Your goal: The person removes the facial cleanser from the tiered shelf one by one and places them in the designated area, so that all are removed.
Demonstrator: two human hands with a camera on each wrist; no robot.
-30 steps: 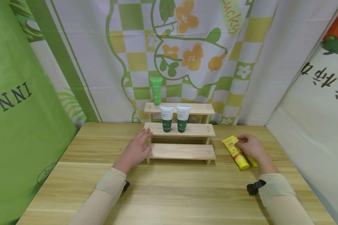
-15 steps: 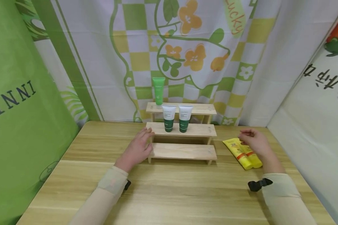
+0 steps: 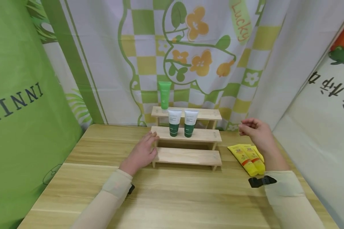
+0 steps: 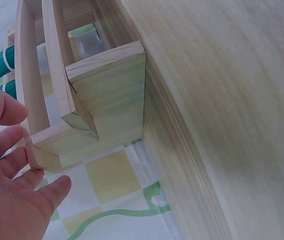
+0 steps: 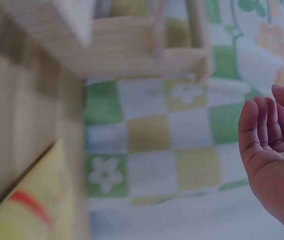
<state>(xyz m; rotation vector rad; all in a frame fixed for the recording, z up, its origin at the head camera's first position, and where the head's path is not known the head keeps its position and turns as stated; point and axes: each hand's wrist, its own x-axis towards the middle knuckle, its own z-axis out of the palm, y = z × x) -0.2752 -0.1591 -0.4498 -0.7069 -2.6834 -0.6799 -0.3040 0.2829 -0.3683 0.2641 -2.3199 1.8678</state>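
1. Touching the end of the wooden step shelf with the left hand, fingers spread.
2. Holding up the right hand, fingers softly bent, close together.
3. Down and left from the right hand, yellow squeeze tubes lying on the table.
4. Right of the left hand, white-and-green tubes and a green tube, standing.

A light wood-grain table bearing a three-step wooden shelf, a green tube standing at the left end of its top step, two white-and-dark-green tubes upright on its middle step, yellow tubes lying close together on the table at right
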